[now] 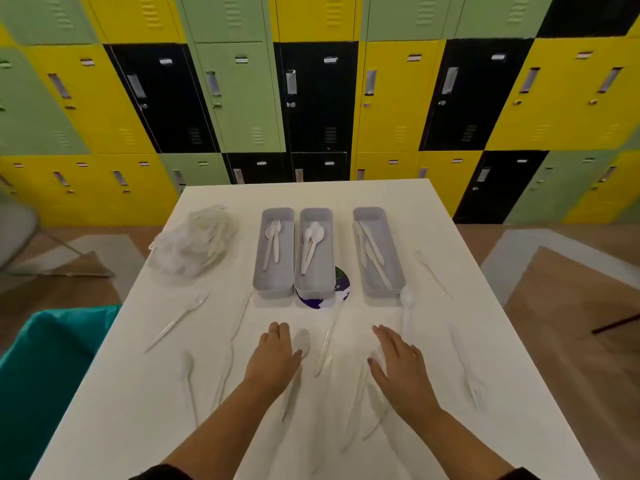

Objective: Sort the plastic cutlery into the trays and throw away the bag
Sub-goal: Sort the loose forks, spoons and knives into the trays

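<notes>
Three grey trays stand at the table's middle: the left tray holds forks, the middle tray spoons, the right tray knives. A crumpled clear plastic bag lies to their left. Loose white cutlery is scattered around: a fork at left, a spoon beside my left hand, a knife between my hands, a spoon and a fork at right. My left hand and my right hand lie flat over the table, fingers straight, holding nothing.
A white table stands before coloured lockers. A teal bin liner sits at the table's left edge. A round dark sticker shows under the middle tray. More cutlery lies near the front edge, including a fork.
</notes>
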Action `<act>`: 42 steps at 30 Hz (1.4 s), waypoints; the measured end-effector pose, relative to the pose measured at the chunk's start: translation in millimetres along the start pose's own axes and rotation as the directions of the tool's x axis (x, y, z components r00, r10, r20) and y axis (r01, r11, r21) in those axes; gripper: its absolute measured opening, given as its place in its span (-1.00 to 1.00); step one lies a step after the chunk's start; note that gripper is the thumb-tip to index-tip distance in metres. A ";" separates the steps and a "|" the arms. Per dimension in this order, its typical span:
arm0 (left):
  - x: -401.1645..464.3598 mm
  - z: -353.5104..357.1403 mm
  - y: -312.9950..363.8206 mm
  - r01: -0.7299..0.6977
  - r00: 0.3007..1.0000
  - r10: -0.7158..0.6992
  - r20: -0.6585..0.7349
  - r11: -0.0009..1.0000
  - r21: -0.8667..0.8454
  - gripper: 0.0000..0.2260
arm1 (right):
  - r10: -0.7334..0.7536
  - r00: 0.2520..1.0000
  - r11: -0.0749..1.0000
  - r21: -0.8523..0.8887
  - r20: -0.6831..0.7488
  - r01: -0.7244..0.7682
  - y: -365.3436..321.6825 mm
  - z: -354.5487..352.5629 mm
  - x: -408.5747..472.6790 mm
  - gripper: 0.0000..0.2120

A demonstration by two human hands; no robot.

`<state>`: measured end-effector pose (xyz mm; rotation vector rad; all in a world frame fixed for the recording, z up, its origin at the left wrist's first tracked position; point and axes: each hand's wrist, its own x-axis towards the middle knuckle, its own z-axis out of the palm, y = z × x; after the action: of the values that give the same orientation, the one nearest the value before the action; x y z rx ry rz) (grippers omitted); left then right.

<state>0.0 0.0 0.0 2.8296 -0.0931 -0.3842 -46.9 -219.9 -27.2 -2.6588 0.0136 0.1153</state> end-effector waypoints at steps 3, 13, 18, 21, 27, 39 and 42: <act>-2.6 8.7 -3.5 0.096 0.995 -0.093 0.040 0.994 -0.057 -0.53 | -0.011 1.000 1.000 -0.003 -0.009 0.011 7.9 3.8 -3.2 -0.51; 4.7 20.7 0.8 0.145 0.989 -0.145 0.012 0.978 -0.147 -0.84 | 0.214 0.968 0.939 0.299 -0.131 -0.167 24.5 -1.5 13.6 -0.71; 17.5 13.7 18.6 0.105 0.994 -0.110 0.002 0.944 -0.312 -0.97 | 0.311 0.939 0.910 0.333 -0.149 -0.248 30.6 -11.2 38.6 -0.66; 29.5 13.6 30.9 0.065 0.998 -0.069 -0.005 0.958 -0.278 -0.86 | 0.343 0.929 0.898 0.337 -0.135 -0.283 34.8 -13.6 52.6 -0.60; 49.4 19.4 52.2 0.026 0.994 -0.005 0.105 0.978 -0.206 -0.61 | 0.396 0.917 0.889 0.271 -0.055 -0.368 38.6 -20.7 76.5 -0.54; 66.4 29.5 57.5 0.095 0.993 -0.089 0.073 0.992 -0.089 -0.72 | 0.539 0.828 0.784 0.450 -0.154 -0.427 70.0 -38.4 105.5 -0.84; 67.4 29.3 58.9 0.078 0.992 -0.078 0.097 0.997 0.004 -0.73 | 0.515 0.813 0.837 0.365 -0.272 -0.409 79.5 -53.6 123.2 -0.81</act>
<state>55.5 -71.1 -27.2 2.8199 -0.0029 -0.5392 77.7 -314.0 -26.9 -2.2866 0.7560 -0.2066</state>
